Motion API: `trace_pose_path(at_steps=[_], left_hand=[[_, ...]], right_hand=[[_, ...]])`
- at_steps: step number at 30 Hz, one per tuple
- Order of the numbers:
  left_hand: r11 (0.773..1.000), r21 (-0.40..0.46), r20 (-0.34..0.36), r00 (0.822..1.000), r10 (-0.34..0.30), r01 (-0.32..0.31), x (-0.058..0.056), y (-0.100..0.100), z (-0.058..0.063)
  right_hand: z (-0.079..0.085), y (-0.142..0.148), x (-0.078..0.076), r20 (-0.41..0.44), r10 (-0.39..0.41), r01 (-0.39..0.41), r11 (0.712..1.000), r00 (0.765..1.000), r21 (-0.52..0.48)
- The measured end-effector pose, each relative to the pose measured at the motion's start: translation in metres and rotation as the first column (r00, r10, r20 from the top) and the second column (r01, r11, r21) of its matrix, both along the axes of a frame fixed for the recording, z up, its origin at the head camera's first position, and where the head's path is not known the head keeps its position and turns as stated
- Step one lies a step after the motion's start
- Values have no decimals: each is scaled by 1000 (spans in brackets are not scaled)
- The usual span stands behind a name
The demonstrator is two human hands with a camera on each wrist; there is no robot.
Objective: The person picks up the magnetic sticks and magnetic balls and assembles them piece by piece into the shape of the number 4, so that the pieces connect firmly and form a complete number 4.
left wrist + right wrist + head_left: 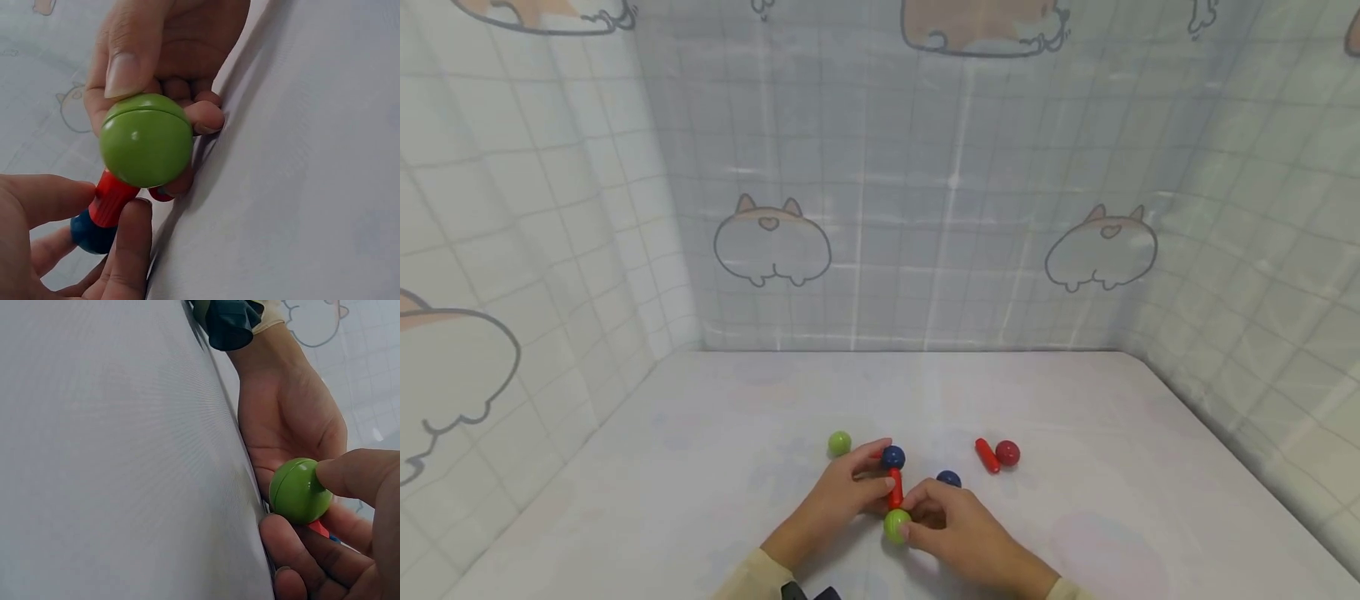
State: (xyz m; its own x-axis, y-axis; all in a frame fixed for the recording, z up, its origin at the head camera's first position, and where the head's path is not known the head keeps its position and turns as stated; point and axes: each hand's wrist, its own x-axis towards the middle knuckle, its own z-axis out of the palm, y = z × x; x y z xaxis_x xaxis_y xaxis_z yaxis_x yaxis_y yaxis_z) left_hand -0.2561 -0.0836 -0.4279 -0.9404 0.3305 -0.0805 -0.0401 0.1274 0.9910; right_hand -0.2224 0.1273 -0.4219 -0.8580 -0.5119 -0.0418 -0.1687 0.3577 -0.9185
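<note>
A red ridged stick [895, 488] stands in line between a dark blue ball [892, 457] at its far end and a green ball [897, 527] at its near end. My left hand [844, 490] pinches the stick between thumb and fingers, with a fingertip beside the blue ball. The right hand [958, 525] grips the green ball, its thumb pressed on the side. Seen from the left wrist, the green ball [147, 140] has a groove around it and covers the stick's near end. In the right wrist view, only a sliver of red stick [319, 528] shows.
Beyond the left hand lies another green ball [839, 443]. A second blue ball [949, 479] sits just past the right hand, partly hidden. Farther right, a loose red stick [987, 456] lies beside a dark red ball [1007, 453]. Patterned curtains [925, 167] surround the white table [737, 408].
</note>
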Motion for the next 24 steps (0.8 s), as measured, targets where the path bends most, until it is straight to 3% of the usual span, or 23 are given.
trace_pose_path(at_steps=[4, 15, 20, 24], left_hand=[[999, -36, 10, 1000, 6, -6, 0, 1, 0], [987, -161, -78, 997, 20, -32, -2, 3, -2], [969, -238, -127, 991, 40, -69, 4, 1, 0], [962, -265, -174, 985, 20, -66, 8, -2, 1]], right_hand=[[-1, 0, 1, -11, -2, 2, 1000, 1000, 9], [1, 1, 1, -84, 12, -10, 1000, 996, 25], [-1, -3, 2, -87, 21, -20, 1000, 996, 14], [-2, -3, 1, -95, 22, -21, 1000, 995, 15]])
